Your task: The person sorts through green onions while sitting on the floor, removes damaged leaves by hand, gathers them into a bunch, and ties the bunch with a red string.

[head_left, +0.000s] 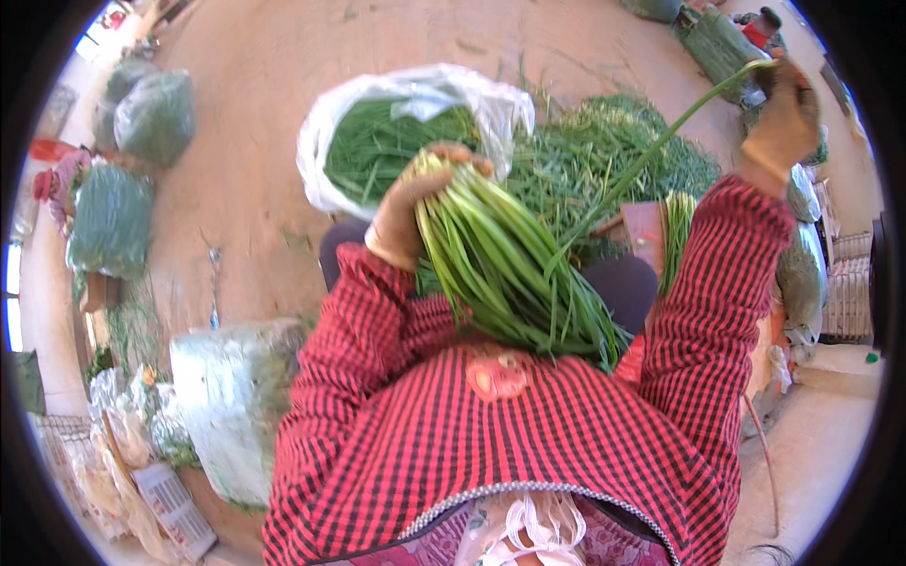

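My left hand, in a tan glove, is closed around the pale stem ends of a thick bunch of garlic chives. Its green leaves hang down to the right across my lap. Raised at the upper right, my gloved right hand pinches the pale end of one long chive stalk. That stalk slants down to the bunch, and its leaf end meets the bunch's leaves. Just beyond my left hand stands a white plastic bag, open at the top, with green chives inside.
A heap of loose leaves and trimmings covers the floor ahead. A smaller chive bunch lies beside my right knee. Filled plastic bags stand at the far left, a large clear one nearer. More bags sit at the far right.
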